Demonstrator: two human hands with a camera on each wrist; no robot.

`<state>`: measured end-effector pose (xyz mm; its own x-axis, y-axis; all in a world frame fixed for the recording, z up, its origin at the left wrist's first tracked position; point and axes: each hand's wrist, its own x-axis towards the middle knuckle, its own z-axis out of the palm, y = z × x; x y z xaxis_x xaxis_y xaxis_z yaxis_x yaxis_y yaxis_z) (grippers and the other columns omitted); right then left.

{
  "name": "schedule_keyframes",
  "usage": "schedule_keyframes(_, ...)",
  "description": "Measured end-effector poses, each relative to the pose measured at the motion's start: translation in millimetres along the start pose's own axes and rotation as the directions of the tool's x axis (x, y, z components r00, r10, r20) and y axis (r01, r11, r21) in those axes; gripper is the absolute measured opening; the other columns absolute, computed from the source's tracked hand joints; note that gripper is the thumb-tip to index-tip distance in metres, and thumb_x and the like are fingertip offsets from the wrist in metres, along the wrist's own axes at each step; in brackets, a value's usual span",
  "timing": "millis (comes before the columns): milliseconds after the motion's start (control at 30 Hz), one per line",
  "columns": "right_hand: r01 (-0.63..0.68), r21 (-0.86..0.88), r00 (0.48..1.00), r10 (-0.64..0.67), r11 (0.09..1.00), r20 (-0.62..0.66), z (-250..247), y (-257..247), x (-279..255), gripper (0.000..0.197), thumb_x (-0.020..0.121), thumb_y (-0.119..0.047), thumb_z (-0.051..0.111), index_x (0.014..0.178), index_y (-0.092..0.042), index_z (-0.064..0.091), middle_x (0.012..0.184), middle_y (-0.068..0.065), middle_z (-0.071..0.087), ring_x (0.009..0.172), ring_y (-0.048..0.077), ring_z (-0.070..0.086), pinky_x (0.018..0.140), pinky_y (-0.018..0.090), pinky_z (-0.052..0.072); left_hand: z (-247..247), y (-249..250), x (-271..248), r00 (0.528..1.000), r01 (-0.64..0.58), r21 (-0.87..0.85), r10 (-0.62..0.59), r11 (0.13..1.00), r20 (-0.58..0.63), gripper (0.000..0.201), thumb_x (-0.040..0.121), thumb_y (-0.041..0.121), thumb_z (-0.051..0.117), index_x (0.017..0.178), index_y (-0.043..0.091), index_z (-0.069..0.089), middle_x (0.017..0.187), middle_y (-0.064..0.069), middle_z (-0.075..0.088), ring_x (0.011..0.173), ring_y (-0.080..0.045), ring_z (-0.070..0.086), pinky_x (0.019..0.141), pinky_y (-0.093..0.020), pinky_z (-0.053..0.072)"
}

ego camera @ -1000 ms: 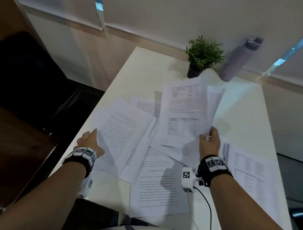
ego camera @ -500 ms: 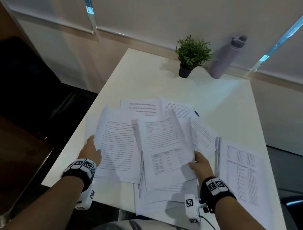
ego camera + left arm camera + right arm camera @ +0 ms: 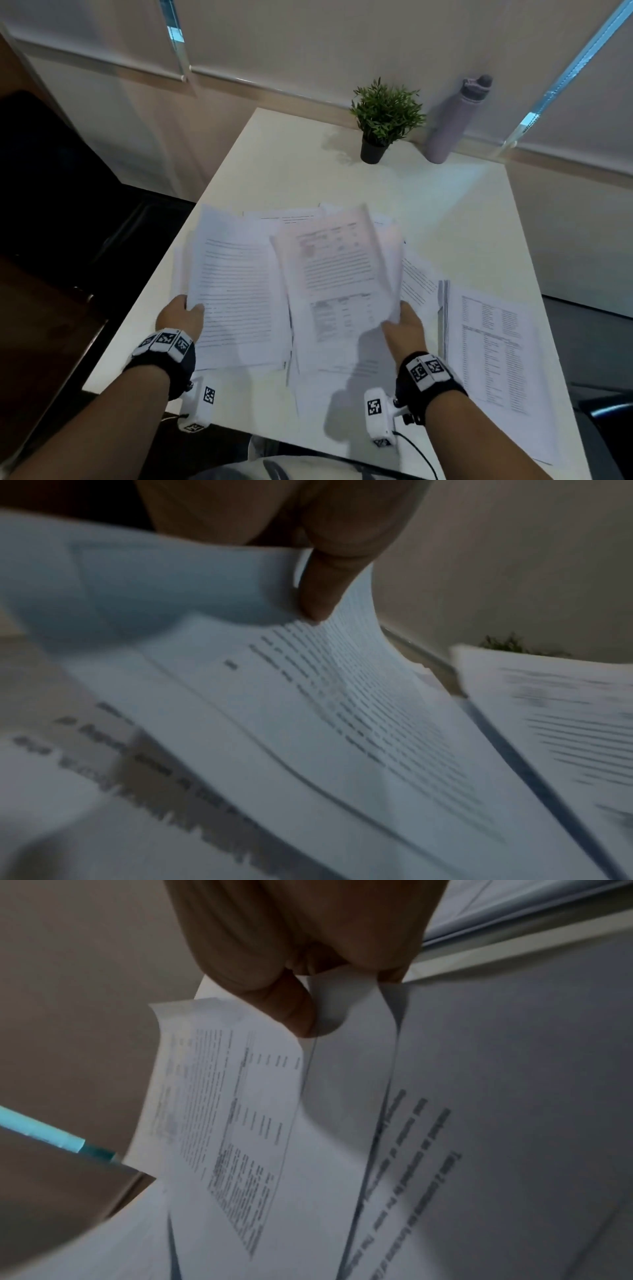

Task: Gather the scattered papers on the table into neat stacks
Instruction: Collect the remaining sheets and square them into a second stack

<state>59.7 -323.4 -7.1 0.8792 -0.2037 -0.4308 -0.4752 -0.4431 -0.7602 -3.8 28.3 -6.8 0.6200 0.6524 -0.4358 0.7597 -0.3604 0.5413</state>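
The left hand [image 3: 180, 320] pinches one sheaf [image 3: 236, 291] by its near-left edge; the right hand [image 3: 406, 327] pinches another [image 3: 337, 274] beside it (long axes running away), over loose papers [image 3: 346, 383] mid-table [image 3: 462, 212].

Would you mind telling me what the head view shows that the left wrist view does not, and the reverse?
Only the head view shows the right hand gripping its sheets, the stack at the right edge of the table, and the purple bottle. Only the left wrist view shows the thumb pressing on the printed page. Both show the left hand holding papers and the potted plant.
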Motion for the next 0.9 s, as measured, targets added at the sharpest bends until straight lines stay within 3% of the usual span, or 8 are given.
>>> schedule_keyframes(167, -0.107, 0.043, 0.98, 0.113, 0.993, -0.163, -26.6, 8.5, 29.9, 0.026, 0.083, 0.002, 0.05, 0.107, -0.001, 0.058, 0.098, 0.016, 0.06, 0.085, 0.028, 0.056, 0.076, 0.035, 0.049, -5.9, -12.7, 6.8, 0.987, 0.158, 0.14, -0.153, 0.977, -0.051, 0.041, 0.079, 0.035, 0.055, 0.105, 0.005, 0.062, 0.112, -0.025, 0.056, 0.089, -0.041, 0.059, 0.087, -0.047, 0.051)
schedule_keyframes(300, -0.205, -0.102, 0.952, 0.174, 0.974, -0.252, -24.1, 19.4, 41.1, 0.006, 0.081, -0.001, 0.049, 0.079, -0.004, 0.054, 0.102, 0.018, 0.056, 0.081, 0.028, 0.053, 0.067, 0.026, 0.043, -7.4, -6.0, -7.6, 0.995, 0.096, 0.101, -0.093, 0.99, -0.036, 0.027, 0.082, 0.014, 0.059, 0.101, -0.005, 0.06, 0.103, -0.027, 0.063, 0.084, -0.035, 0.058, 0.074, -0.034, 0.048)
schedule_keyframes(400, -0.236, -0.193, 0.939, 0.171, 0.952, -0.299, -18.7, 30.9, 50.3, 0.019, 0.079, -0.007, 0.051, 0.093, -0.003, 0.063, 0.121, 0.015, 0.052, 0.096, 0.033, 0.059, 0.08, 0.032, 0.048, -12.6, 1.4, -16.3, 0.99, 0.016, 0.009, -0.014, 1.0, -0.143, 0.027, 0.083, 0.001, 0.055, 0.108, -0.007, 0.053, 0.109, -0.03, 0.061, 0.094, -0.041, 0.058, 0.076, -0.038, 0.044)
schedule_keyframes(533, -0.147, -0.151, 0.955, 0.1, 0.978, -0.281, -18.2, 13.7, 43.5, 0.012, 0.084, 0.006, 0.044, 0.088, 0.001, 0.055, 0.093, 0.014, 0.054, 0.076, 0.028, 0.053, 0.062, 0.025, 0.042, -29.2, 14.6, -27.5, 0.962, -0.055, -0.168, 0.007, 0.984, -0.272, 0.049, 0.083, -0.006, 0.048, 0.126, 0.014, 0.038, 0.115, -0.026, 0.059, 0.089, -0.036, 0.057, 0.08, -0.041, 0.047)
schedule_keyframes(600, -0.081, -0.111, 0.955, 0.045, 0.991, -0.293, -22.1, 2.7, 41.2, 0.013, 0.085, 0.007, 0.042, 0.088, -0.004, 0.049, 0.082, 0.01, 0.051, 0.068, 0.024, 0.047, 0.054, 0.023, 0.033, -38.2, 21.5, -31.7, 0.946, -0.124, -0.264, 0.034, 0.957, -0.321, 0.066, 0.084, -0.009, 0.047, 0.137, 0.026, 0.027, 0.126, -0.02, 0.055, 0.105, -0.036, 0.057, 0.091, -0.042, 0.045)
schedule_keyframes(700, -0.059, -0.086, 0.957, 0.032, 0.995, -0.288, -28.4, -2.7, 48.6, 0.015, 0.085, 0.007, 0.043, 0.092, -0.001, 0.053, 0.086, 0.013, 0.054, 0.079, 0.027, 0.051, 0.063, 0.025, 0.036, -49.2, 36.5, -36.6, 0.933, -0.21, -0.415, 0.054, 0.885, -0.356, 0.079, 0.085, -0.011, 0.046, 0.143, 0.036, 0.019, 0.119, 0.0, 0.051, 0.103, -0.017, 0.051, 0.091, -0.032, 0.04)
schedule_keyframes(833, -0.095, -0.114, 0.973, 0.068, 0.989, -0.221, -27.7, -1.1, 64.3, 0.028, 0.082, 0.007, 0.045, 0.106, 0.004, 0.06, 0.101, 0.022, 0.064, 0.08, 0.028, 0.055, 0.066, 0.029, 0.044, -48.9, 49.0, -23.7, 0.914, -0.29, -0.485, 0.088, 0.825, -0.396, 0.05, 0.085, -0.003, 0.051, 0.128, 0.021, 0.048, 0.119, -0.001, 0.058, 0.107, -0.018, 0.056, 0.091, -0.03, 0.042)
schedule_keyframes(900, -0.114, -0.148, 0.98, 0.087, 0.982, -0.178, -25.8, -2.3, 65.6, 0.03, 0.081, 0.004, 0.047, 0.108, 0.002, 0.06, 0.103, 0.023, 0.064, 0.083, 0.031, 0.058, 0.069, 0.031, 0.046, -38.3, 49.8, -8.3, 0.946, -0.245, -0.545, 0.075, 0.802, -0.315, 0.041, 0.082, 0.0, 0.056, 0.121, 0.012, 0.055, 0.114, -0.005, 0.061, 0.104, -0.024, 0.059, 0.092, -0.034, 0.045)
